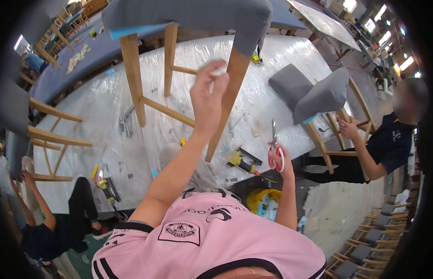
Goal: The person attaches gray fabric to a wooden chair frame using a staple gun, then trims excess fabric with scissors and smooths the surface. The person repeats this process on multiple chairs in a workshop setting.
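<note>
My right hand point(287, 163) is closed around the red-and-white handles of a pair of scissors point(276, 157), its blades pointing away from me. In front of me stands a grey upholstered chair point(188, 16) with bare wooden legs and a strip of blue material under its seat edge. My left hand point(208, 93) is raised beside the chair's near right leg point(232, 88). Its fingers are half bent and slightly blurred, with a gap between thumb and fingers and nothing visible in them. Whether it touches the leg I cannot tell.
Plastic film covers the worktable point(95, 88). On it lie a yellow-and-black nail gun point(243, 161) and another air tool point(104, 182). A yellow bucket point(259, 197) stands below the edge. Co-workers handle a grey chair point(321, 95) at right and another point(14, 111) at left.
</note>
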The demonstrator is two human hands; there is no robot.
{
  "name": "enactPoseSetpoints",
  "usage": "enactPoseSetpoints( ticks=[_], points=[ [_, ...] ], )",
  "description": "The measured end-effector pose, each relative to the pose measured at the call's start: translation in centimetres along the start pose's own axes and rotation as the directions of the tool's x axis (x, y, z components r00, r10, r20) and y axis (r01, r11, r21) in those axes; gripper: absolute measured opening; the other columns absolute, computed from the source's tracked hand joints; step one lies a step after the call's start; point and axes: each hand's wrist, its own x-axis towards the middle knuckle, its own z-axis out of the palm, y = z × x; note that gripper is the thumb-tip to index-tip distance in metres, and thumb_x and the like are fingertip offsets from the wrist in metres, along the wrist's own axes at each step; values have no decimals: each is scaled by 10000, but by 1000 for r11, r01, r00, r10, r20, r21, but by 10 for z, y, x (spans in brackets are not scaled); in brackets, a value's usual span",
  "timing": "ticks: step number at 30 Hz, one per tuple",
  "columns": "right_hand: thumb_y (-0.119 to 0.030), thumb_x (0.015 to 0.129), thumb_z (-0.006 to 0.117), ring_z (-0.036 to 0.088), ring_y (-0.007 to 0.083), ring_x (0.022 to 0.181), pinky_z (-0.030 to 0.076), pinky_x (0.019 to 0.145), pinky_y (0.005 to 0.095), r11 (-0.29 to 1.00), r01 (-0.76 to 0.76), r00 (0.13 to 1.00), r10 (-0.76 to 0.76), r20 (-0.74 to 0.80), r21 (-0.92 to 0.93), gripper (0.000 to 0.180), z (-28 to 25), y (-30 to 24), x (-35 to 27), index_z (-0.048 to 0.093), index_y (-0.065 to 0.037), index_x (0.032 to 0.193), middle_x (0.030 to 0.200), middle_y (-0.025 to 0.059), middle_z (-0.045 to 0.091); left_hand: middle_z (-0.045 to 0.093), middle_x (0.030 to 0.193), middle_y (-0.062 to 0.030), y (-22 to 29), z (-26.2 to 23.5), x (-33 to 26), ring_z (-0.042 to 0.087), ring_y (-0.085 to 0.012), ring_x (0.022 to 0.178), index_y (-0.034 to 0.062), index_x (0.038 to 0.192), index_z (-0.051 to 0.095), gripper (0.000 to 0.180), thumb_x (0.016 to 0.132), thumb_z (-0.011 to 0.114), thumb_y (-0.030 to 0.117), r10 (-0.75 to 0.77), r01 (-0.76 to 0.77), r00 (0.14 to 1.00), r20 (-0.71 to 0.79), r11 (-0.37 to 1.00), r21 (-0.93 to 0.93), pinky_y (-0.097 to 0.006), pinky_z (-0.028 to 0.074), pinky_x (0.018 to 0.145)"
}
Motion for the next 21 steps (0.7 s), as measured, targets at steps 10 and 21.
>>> enactPoseSetpoints(
  ticks=[10, 21],
  points=[
    [-53, 914, 765, 510, 54, 577, 423, 510, 234, 916, 332, 938, -346, -27, -226, 436, 3, -122, 0, 654, -14, 1334, 794, -27, 563, 537, 1363, -238, -36, 33, 26, 558, -230, 1181, 38, 1511, 224, 890, 899, 801, 327, 28, -24, 984, 177, 1000, -19, -354, 462, 1012],
    [-629, 884, 717, 545, 111, 750, 483, 705, 324, 391, 517, 855, -281, 436, -761, 698, 28, -302, 17, 662, -56, 1279, 901, 21, 611, 664, 1147, -58, -8, 45, 19, 629, -140, 938, -18, 887, 734, 443, 970, 733, 417, -257, 251, 966, 18, 926, -280, -299, 481, 881]
  ],
)
